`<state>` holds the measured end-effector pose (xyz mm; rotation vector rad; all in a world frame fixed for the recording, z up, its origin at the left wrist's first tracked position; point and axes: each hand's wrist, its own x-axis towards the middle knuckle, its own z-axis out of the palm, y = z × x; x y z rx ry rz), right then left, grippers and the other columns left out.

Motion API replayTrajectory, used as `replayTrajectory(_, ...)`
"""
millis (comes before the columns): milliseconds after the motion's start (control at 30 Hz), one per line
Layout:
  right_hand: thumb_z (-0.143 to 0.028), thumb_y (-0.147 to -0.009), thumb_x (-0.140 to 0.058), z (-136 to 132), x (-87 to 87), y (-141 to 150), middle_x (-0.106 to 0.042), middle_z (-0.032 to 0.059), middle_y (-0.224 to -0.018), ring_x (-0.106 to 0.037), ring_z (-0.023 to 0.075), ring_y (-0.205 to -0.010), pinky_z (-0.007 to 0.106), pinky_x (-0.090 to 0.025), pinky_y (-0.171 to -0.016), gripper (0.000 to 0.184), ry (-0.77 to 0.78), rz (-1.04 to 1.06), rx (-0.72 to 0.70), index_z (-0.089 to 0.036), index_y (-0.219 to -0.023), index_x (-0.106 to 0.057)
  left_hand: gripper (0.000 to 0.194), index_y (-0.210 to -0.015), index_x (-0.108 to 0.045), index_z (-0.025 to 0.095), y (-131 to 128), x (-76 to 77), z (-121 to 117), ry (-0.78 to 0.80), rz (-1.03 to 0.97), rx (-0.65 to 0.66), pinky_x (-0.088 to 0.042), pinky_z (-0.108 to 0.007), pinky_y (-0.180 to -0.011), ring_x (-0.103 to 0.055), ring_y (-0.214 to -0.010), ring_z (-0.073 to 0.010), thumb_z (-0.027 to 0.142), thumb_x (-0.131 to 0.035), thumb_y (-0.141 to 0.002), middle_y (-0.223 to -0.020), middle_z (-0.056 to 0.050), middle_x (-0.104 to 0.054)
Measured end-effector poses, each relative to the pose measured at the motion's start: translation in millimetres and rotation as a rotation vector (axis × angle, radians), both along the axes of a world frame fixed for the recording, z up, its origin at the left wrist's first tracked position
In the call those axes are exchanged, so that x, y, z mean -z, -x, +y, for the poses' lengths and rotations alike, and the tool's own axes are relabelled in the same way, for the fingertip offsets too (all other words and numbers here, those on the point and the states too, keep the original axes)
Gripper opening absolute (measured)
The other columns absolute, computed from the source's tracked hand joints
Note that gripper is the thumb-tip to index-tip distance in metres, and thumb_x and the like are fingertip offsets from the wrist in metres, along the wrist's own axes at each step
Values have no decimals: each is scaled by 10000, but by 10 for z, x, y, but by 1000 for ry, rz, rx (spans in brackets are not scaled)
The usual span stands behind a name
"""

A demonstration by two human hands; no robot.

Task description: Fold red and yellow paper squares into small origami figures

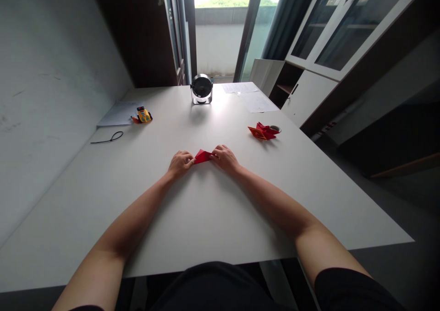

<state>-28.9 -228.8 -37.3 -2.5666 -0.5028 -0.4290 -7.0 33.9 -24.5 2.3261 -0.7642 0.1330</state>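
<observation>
A small folded piece of red paper (202, 156) stands on the white table (206, 210), its top coming to a peak. My left hand (181, 163) pinches the paper's left end between thumb and fingers. At the opposite end, my right hand (224, 157) is closed on the right corner, with part of the paper hidden behind its fingers. Both hands rest close to the tabletop.
To the right lie red and orange folded paper pieces (264, 131) by a roll of tape (275, 128). A round black lamp-like device (201, 87) stands at the back. Leftward are a yellow toy (144, 114), a black cable tie (112, 139) and paper sheets (118, 113).
</observation>
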Motion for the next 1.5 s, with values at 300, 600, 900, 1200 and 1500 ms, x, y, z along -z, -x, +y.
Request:
replayTrajectory(300,-403,-952,-628,54,-60,50,-639,76,-945,-537,224,-937,327,-427,-835,221,95,6,88,-211,-854,-678,242,-738,-726,225,55,-33,-55,-71,-21,-2,-448,-392,-861,-549,-895,-244,361,-603,-897,-888,-63,-700)
replayTrajectory(600,-533,-919,-634,140,-142,141,-621,117,-1021,-517,268,-988,372,-415,-864,337,216,17,132,-199,-946,-670,222,-702,-645,216,110,-20,-79,-175,-105,31,-453,-395,-869,-536,-925,-245,357,-644,-874,-903,-63,-645)
replayTrajectory(900,-538,-893,-672,155,-96,104,-617,122,-1092,-513,285,-1060,389,-412,-909,368,172,34,140,-211,-1062,-672,284,-1222,-643,282,113,14,-127,-202,-222,82,-401,-467,-1094,-460,-1311,-279,293,-588,-944,-1423,-72,-534)
replayTrajectory(1200,-548,-889,-669,174,-121,123,-613,128,-1132,-501,294,-1095,402,-399,-928,376,168,36,147,-222,-1075,-675,481,-1465,-493,336,88,46,-97,-391,-135,195,-250,-587,-1192,-246,-1521,-304,262,-435,-993,-1571,-11,-451)
replayTrajectory(1500,-457,-920,-654,75,-47,38,-603,95,-1234,-511,269,-1128,398,-388,-967,250,95,87,163,-249,-1058,-663,490,-1499,-464,325,104,-25,-89,-411,-92,173,-261,-553,-1200,-295,-1503,-297,350,-402,-1014,-1586,-10,-427)
